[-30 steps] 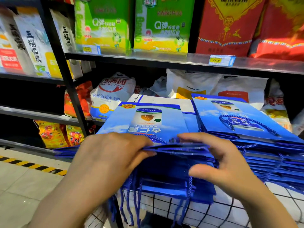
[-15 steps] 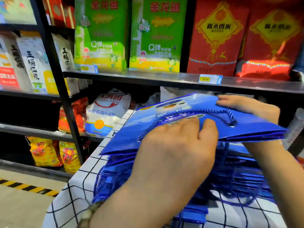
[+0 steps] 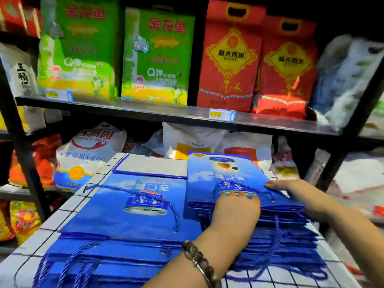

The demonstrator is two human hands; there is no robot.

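1 bag stack (image 3: 225,176) under L hand (image 3: 234,213)

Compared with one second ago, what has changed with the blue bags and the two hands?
The bundle of blue bags that both hands gripped on the left pile was lifted and laid flat on the right pile. The left hand now presses its top; the right hand lies along its right edge, fingers straight. The checked cloth and the shelf goods stayed as they were.
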